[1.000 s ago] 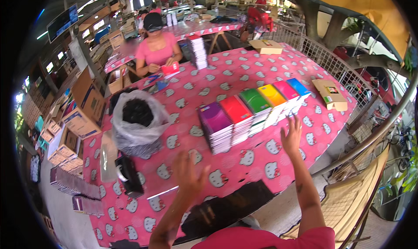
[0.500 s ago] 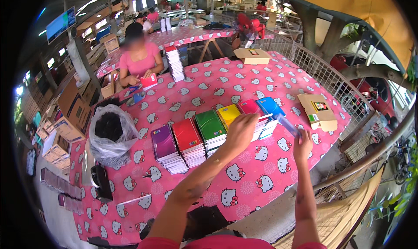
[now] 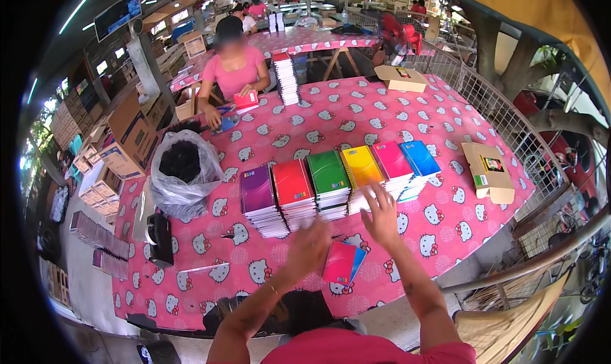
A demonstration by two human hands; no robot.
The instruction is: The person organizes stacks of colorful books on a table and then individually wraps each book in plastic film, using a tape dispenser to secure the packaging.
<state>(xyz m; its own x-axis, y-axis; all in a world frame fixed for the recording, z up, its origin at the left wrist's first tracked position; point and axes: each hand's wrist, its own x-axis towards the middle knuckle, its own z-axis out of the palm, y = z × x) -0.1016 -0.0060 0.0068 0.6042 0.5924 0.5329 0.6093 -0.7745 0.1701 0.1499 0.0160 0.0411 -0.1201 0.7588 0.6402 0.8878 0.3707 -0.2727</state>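
Observation:
A row of spiral notebook stacks stands in front of me: purple (image 3: 256, 189), red (image 3: 293, 182), green (image 3: 328, 173), yellow (image 3: 362, 165), pink (image 3: 392, 159) and blue (image 3: 420, 158). Closer to me lie a pink notebook (image 3: 340, 262) and, partly under it, a blue notebook (image 3: 358, 266). My left hand (image 3: 310, 248), smeared by motion, is over the table between the red and green stacks and the loose pair; its fingers cannot be read. My right hand (image 3: 380, 219) has its fingers spread at the front of the yellow stack; whether it touches is unclear.
A plastic bag with black contents (image 3: 181, 170) stands on the left, near a black tape dispenser (image 3: 160, 240). Cardboard boxes (image 3: 487, 172) lie at the right. Across the table a co-worker (image 3: 234, 68) handles a red notebook (image 3: 245, 100) beside a tall notebook stack (image 3: 286, 79).
The blue notebook from my right hand now lies with a pink one on the table. Both hands have come back from the pink and blue stacks and moved left. The view has shifted.

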